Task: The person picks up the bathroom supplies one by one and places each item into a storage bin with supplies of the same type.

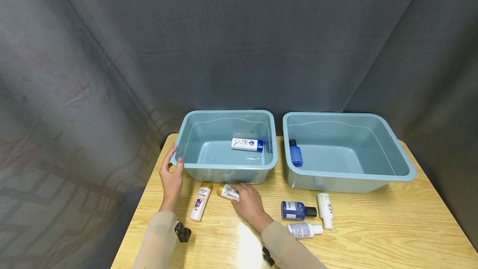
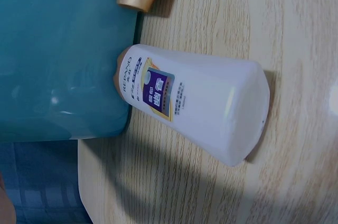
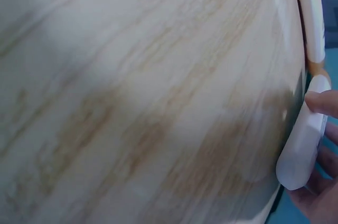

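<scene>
In the head view my right hand (image 1: 251, 203) grips a small white bottle with a gold cap (image 1: 228, 191), just in front of the left bin. The right wrist view shows my thumb on one side of this bottle (image 3: 302, 147) and fingers on the other. My left hand (image 1: 172, 181) is at the left bin's front left corner, thumb and fingers spread; whether it touches the rim I cannot tell. Between the hands lies a pale bottle with a gold cap and purple label (image 1: 200, 202), which fills the middle of the left wrist view.
The left blue bin (image 1: 224, 166) holds a white tube with a blue cap (image 1: 246, 144). Beside it, the right bin (image 1: 347, 175) holds a blue bottle (image 1: 296, 155). On the table's right lie a dark blue bottle (image 1: 293, 210) and two white bottles (image 1: 300, 230). A grey curtain (image 1: 239, 45) hangs behind.
</scene>
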A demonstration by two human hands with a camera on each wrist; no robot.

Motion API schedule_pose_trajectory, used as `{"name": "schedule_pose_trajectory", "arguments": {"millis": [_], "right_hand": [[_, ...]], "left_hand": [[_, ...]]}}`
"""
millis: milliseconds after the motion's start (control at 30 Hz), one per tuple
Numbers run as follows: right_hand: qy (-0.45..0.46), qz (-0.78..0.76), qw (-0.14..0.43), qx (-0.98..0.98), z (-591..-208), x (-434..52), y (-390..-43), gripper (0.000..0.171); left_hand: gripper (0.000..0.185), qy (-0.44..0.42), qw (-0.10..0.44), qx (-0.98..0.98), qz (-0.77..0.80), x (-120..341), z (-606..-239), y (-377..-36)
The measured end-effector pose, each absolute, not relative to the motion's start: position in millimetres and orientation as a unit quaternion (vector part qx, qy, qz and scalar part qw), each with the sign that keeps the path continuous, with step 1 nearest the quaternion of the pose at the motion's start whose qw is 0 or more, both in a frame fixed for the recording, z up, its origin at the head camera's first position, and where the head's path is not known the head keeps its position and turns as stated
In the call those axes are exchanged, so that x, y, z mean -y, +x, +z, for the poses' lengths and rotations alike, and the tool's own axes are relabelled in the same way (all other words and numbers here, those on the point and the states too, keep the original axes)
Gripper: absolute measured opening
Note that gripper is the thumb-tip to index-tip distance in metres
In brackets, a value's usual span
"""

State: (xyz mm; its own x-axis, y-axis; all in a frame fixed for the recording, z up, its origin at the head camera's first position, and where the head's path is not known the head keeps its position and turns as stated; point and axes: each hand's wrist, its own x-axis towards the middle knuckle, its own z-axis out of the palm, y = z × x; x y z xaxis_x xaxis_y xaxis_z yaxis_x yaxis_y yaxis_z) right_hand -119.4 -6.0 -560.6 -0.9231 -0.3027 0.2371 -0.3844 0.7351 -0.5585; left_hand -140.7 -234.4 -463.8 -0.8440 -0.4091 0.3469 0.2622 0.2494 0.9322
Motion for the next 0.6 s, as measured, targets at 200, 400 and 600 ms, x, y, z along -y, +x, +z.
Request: {"name": "schedule_pose_trajectory", "arguments": {"millis": [200,400,600], "right_hand": [[0.192,0.319,0.066,0.926,-555.9,5.9,-118.8,0.046],[0.199,0.317,0.066,0.925,-551.8,5.6,-118.0,0.046],[0.205,0.320,0.062,0.923,-548.2,6.6,-115.5,0.047]], "left_hand": [[0.042,0.051,0.274,0.740,-0.612,233.9,-463.6,-140.9],[0.043,0.055,0.271,0.741,-0.612,234.5,-464.7,-141.3],[0.043,0.054,0.270,0.741,-0.613,235.9,-466.0,-141.5]]}}
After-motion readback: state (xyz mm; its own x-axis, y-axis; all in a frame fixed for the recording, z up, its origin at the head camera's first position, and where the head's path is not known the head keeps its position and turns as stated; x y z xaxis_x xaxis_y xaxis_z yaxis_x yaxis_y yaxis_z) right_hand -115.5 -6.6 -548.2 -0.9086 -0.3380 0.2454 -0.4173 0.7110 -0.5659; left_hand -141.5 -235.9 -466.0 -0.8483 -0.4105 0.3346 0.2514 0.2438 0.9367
